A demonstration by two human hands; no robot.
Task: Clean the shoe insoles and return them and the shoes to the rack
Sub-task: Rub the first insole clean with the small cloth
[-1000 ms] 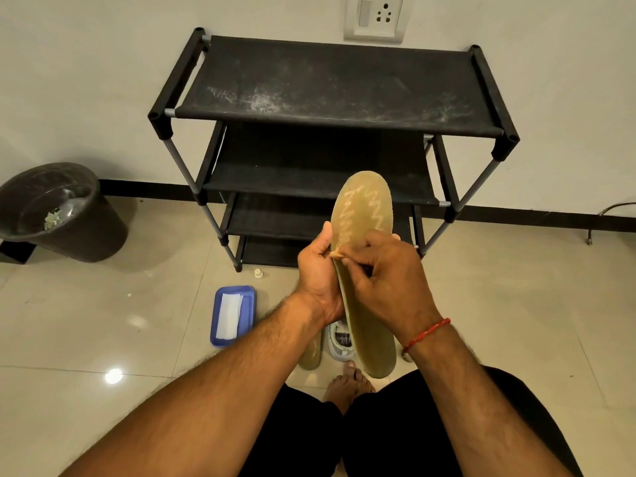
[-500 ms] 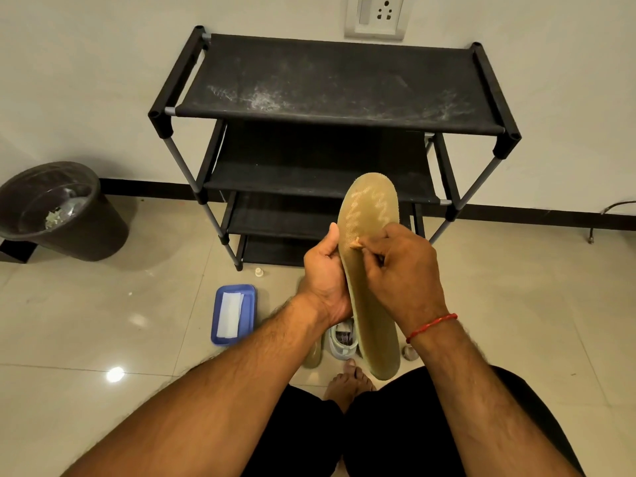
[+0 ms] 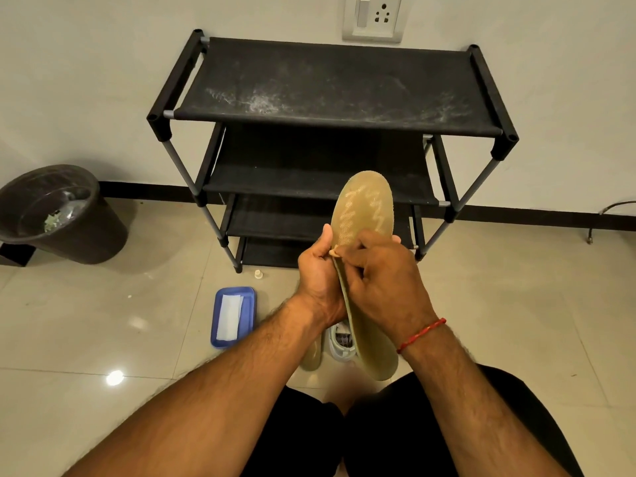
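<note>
A tan insole stands upright in front of me, its toe end up and pale zigzag streaks on its upper half. My left hand grips its left edge at mid-length. My right hand lies over the insole's middle and pinches a small tan-tipped object against the left edge. Below my hands, on the floor, lie a second insole and a white shoe, both partly hidden. The black shoe rack stands behind, and its shelves show no shoes.
A blue tray holding a white cloth lies on the tiled floor to the left. A small white cap sits by the rack's foot. A dark bin stands at far left. A wall socket is above the rack.
My right hand swept the small object rightwards across the insole, then back to its left edge. The insole shifted slightly with both hands.
</note>
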